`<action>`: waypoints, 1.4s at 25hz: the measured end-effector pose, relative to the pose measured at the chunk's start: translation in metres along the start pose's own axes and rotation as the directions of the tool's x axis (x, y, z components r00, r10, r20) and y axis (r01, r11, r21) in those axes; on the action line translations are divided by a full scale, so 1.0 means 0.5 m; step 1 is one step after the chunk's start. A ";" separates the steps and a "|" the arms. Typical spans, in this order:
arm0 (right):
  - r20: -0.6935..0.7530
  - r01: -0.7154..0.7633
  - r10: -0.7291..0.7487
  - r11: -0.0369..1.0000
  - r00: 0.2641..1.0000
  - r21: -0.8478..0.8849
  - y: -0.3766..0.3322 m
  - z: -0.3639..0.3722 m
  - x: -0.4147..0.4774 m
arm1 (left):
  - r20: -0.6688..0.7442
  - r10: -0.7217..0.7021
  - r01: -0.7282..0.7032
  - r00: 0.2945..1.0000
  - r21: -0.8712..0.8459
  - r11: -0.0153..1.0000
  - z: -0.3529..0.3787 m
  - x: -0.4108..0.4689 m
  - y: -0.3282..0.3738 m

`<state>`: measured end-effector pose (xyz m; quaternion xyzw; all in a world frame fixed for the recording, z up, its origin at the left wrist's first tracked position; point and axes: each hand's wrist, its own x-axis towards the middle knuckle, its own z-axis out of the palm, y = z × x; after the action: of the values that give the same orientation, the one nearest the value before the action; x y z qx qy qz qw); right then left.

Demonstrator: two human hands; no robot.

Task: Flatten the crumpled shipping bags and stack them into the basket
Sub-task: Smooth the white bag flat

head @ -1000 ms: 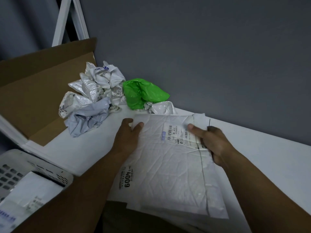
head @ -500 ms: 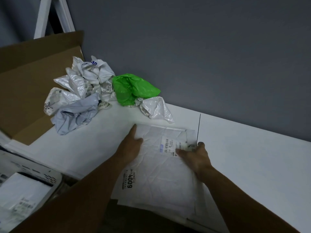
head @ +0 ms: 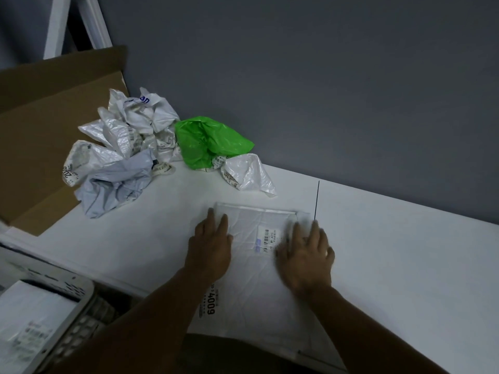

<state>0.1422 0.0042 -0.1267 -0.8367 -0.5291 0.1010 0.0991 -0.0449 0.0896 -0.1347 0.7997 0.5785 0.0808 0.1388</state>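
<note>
White mailer (head: 251, 287) under both flat hands (left hand (head: 209, 249), right hand (head: 305, 257)).

My left hand (head: 209, 248) and my right hand (head: 306, 256) lie palm-down, fingers spread, on a white shipping bag (head: 253, 287) spread flat on the white table (head: 405, 265); its near edge hangs over the table's front. A printed label (head: 266, 240) shows between my hands. Farther back sit crumpled bags: a white and grey heap (head: 121, 152), a green one (head: 209, 143) and a small white one (head: 248, 174). A cardboard box (head: 35, 125) stands at the left. At lower left, a white basket (head: 67, 314) holds flattened bags (head: 29, 317).
</note>
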 end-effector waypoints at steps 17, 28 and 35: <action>0.102 0.250 -0.233 0.945 0.967 -0.209 -0.001 0.112 0.011 | 0.001 0.147 -0.145 0.989 0.202 0.969 0.115 -0.016 0.028; 0.108 0.251 -0.231 0.939 0.967 -0.237 0.001 0.125 0.014 | 0.040 0.117 -0.123 0.992 0.218 0.968 0.125 -0.013 0.019; 0.263 0.232 -0.161 0.937 0.951 -0.263 -0.018 0.081 0.020 | 0.154 0.080 -0.087 0.985 0.043 0.995 0.068 0.009 0.026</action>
<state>0.1277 0.0195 -0.1638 -0.7664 -0.6277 0.1110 -0.0794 -0.0219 0.0855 -0.1631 0.8303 0.5340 0.0109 0.1595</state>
